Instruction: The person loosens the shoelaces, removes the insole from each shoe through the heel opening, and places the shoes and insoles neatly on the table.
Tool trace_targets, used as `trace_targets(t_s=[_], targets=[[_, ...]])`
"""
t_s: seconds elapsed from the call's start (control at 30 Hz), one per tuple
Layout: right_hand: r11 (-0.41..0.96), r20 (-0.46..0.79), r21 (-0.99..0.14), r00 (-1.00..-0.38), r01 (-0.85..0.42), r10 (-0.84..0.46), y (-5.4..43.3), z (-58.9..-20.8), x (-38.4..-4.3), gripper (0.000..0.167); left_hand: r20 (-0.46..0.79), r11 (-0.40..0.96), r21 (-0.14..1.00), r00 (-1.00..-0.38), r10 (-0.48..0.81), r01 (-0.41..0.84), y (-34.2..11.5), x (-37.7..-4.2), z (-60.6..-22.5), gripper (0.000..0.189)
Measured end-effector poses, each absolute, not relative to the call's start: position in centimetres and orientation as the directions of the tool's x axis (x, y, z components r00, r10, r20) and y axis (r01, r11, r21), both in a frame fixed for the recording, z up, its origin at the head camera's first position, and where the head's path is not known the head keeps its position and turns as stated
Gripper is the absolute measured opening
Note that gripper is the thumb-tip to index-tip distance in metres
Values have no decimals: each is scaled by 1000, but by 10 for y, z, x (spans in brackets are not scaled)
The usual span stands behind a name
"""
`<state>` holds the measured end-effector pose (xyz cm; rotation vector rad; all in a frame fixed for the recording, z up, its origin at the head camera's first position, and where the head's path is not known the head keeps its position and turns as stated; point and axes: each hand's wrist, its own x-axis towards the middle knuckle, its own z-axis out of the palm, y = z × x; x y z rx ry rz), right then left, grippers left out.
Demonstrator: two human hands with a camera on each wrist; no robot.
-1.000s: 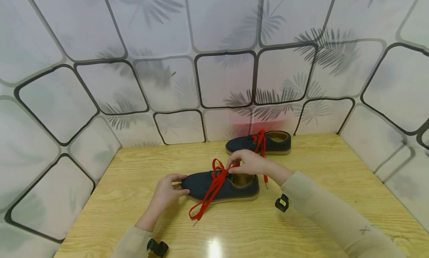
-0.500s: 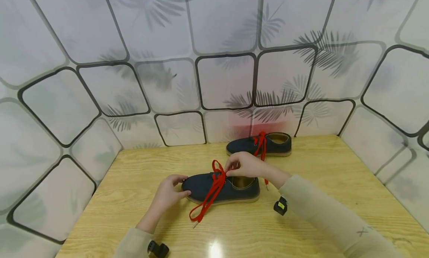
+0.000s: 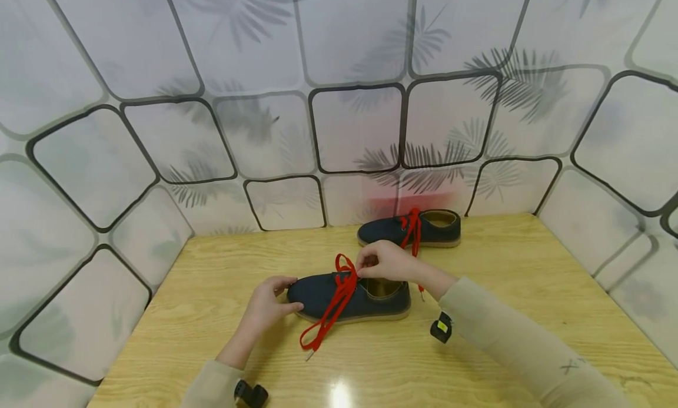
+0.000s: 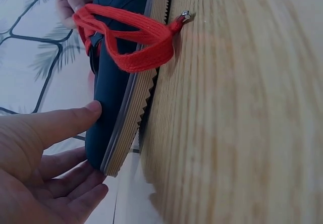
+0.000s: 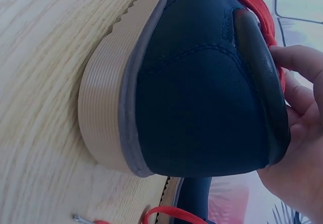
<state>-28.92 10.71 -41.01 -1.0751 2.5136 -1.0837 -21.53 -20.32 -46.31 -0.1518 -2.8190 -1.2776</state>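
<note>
A dark blue shoe (image 3: pixel 318 293) with a tan sole stands on the table, toe to the left. My left hand (image 3: pixel 267 302) holds its toe, thumb on the near side; in the left wrist view the fingers (image 4: pixel 75 183) curve around the toe tip. At the shoe's throat my right hand (image 3: pixel 389 261) pinches the red shoelace (image 3: pixel 346 287) between thumb and fingertips. One lace loop stands up by those fingertips, and another long loop with a metal tip drapes over the near side. From the right wrist camera the heel (image 5: pixel 202 113) fills the middle.
A matching blue shoe (image 3: pixel 447 236) with red laces (image 3: pixel 415 225) stands farther back, near the patterned wall (image 3: pixel 355 131). One of its laces hangs down onto the wooden table (image 3: pixel 212 278). Fabric walls enclose the left, back and right sides.
My right hand has shifted slightly left and down at the lace knot, and the red loop that showed beside its fingers has drawn in out of sight. The left hand keeps its hold.
</note>
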Motion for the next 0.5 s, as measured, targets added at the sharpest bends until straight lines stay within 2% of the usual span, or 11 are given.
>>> trace_targets(t_s=[0.2, 0.5], targets=[[472, 71, -713, -723, -518, -687, 107, -409, -290, 7, 77, 662, 743, -995, 65, 101, -203, -216, -462, 54], [450, -5, -807, -757, -383, -653, 109, -413, -294, 10, 79, 659, 744, -994, 71, 106, -204, -215, -464, 54]])
